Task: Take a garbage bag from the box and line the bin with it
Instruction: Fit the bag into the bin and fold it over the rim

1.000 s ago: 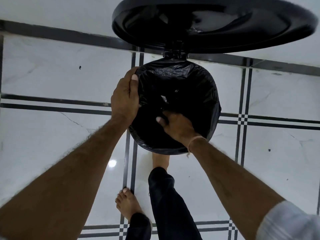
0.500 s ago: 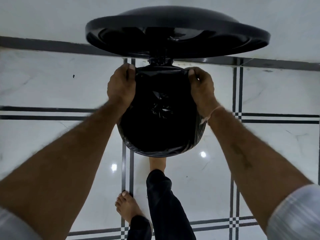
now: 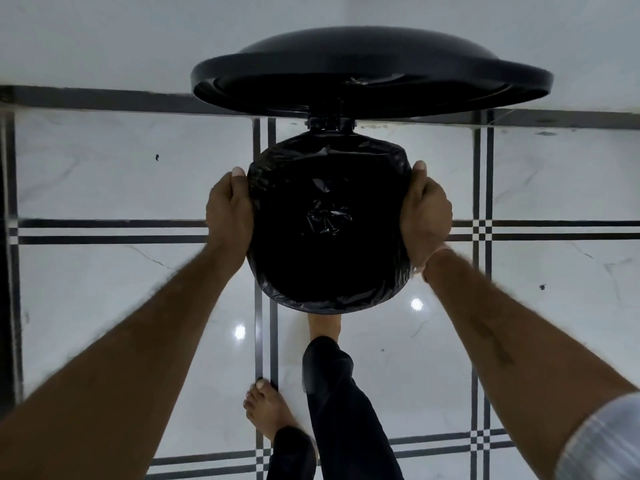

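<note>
A round black bin stands on the floor below me with its lid (image 3: 370, 74) swung up at the far side. A black garbage bag (image 3: 329, 223) hangs inside it, its edge folded over the rim (image 3: 332, 308) all the way round. My left hand (image 3: 228, 209) presses on the bag-covered rim at the left. My right hand (image 3: 424, 213) presses on it at the right. Both hands curl around the outside of the rim. The box of bags is out of view.
The floor (image 3: 104, 289) is glossy white marble with dark inlaid lines. A white wall (image 3: 104, 39) rises just behind the bin. One bare foot (image 3: 323, 327) sits at the bin's base, the other foot (image 3: 266, 410) stands further back.
My right hand came out of the bag and went to the right rim. Both hands then slid from the far part of the rim down to its sides.
</note>
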Motion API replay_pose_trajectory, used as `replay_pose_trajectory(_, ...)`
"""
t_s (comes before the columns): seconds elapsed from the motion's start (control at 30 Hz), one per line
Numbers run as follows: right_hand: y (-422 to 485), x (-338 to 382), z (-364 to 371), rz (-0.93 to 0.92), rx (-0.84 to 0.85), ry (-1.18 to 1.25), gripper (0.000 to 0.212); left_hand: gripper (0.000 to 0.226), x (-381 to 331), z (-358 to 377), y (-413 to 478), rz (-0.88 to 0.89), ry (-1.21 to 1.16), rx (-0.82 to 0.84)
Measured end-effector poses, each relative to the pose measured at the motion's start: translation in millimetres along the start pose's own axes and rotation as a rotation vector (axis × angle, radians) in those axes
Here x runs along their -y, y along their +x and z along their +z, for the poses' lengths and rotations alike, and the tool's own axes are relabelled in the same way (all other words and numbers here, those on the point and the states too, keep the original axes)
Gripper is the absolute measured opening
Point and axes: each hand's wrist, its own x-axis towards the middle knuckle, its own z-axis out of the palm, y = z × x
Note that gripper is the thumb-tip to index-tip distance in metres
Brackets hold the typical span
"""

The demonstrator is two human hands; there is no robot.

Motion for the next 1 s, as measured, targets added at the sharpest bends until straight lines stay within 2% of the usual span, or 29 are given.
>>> replay_pose_trajectory(0.07,7,4,7,0.054,-0.027,0.0,0.068,0.046,-2,5,1,-0.076,-0.029,-0.007)
replay_pose_trajectory(0.17,16,-5,1,0.042,0.133,0.185,0.064,0.042,-7,4,8,-0.251,-0.169,0.036)
replay_pose_trajectory(0.23,11,-12,-9,0.013,0.22,0.318,0.061,0.049,-9,-2,3,-0.356,-0.259,0.043)
replay_pose_trajectory(0.3,-5,-18,-12,-0.012,0.13,0.301,0.054,0.051,-8,-5,-11,-0.431,-0.385,0.007)
replay_pose_trajectory(0.37,-27,-28,-13,0.08,-0.019,0.298,0.045,0.047,-3,-5,-27,-0.391,-0.302,-0.092)
replay_pose_trajectory(0.4,-39,-32,-13,0.168,-0.043,0.348,0.043,0.045,0,-5,-36,-0.357,-0.251,-0.138)
replay_pose_trajectory(0.5,-60,-40,-11,0.434,0.029,0.63,0.042,0.037,6,-1,-57,-0.364,-0.36,-0.176)
replay_pose_trajectory(0.57,-63,-39,-12,0.461,0.077,0.716,0.045,0.034,5,-2,-61,-0.393,-0.38,-0.223)
replay_pose_trajectory(0.7,-65,-39,-19,0.565,0.213,0.938,0.033,0.033,10,-6,-61,-0.448,-0.483,-0.261)
replay_pose_trajectory(0.77,-68,-44,-22,0.627,0.244,0.956,0.036,0.036,13,-8,-68,-0.534,-0.541,-0.226)
replay_pose_trajectory(0.87,-86,-49,-27,0.65,0.279,0.909,0.041,0.037,10,-9,-89,-0.66,-0.594,-0.065)
replay_pose_trajectory(1.0,-100,-54,-26,0.692,0.3,1.044,0.036,0.024,9,-10,-105,-0.637,-0.615,-0.085)
